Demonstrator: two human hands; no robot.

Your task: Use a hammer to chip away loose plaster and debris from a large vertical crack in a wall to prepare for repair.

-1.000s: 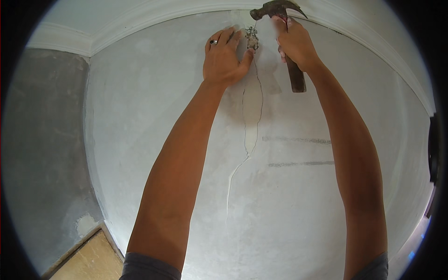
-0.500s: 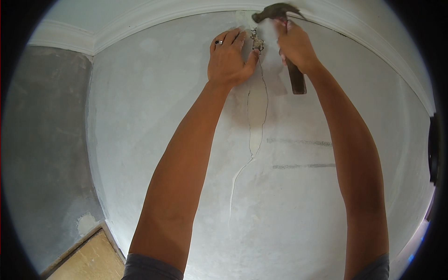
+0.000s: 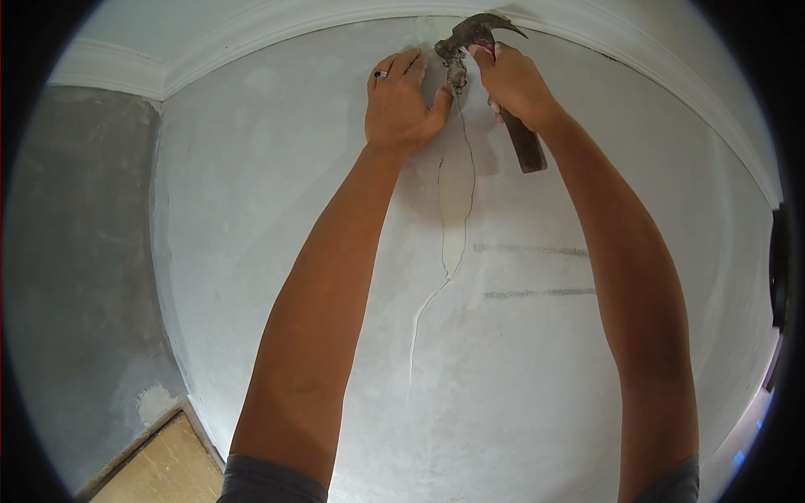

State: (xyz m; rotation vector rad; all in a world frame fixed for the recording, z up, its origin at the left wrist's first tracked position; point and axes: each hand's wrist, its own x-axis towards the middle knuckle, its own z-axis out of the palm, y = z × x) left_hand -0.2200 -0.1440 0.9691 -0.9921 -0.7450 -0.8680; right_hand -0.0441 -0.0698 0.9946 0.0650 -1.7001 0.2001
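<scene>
My right hand (image 3: 517,86) is closed round a claw hammer (image 3: 526,149) just below its dark metal head. The hammer's striking face is at the top of a broken, rough hole (image 3: 456,77) in the grey plastered wall (image 3: 319,126); whether it touches cannot be made out. To the left of that hole, my left hand (image 3: 397,107) rests on the wall, open, thumb apart, with a ring on one finger. Below the hole, a thin crack (image 3: 470,159) runs down along a paler patch (image 3: 454,222) and ends in a whitish line (image 3: 414,335).
White moulding (image 3: 277,28) runs along the top of the wall, close above the hammer. At the left, a darker grey wall (image 3: 80,251) meets it in a corner. A yellowish wooden panel (image 3: 163,465) stands at lower left. Two dark smudged stripes (image 3: 532,250) mark the wall.
The hammer has swung down and left, its head coming from beside the moulding to the top of the hole. My left hand stays beside the hole; the whole view has shifted slightly.
</scene>
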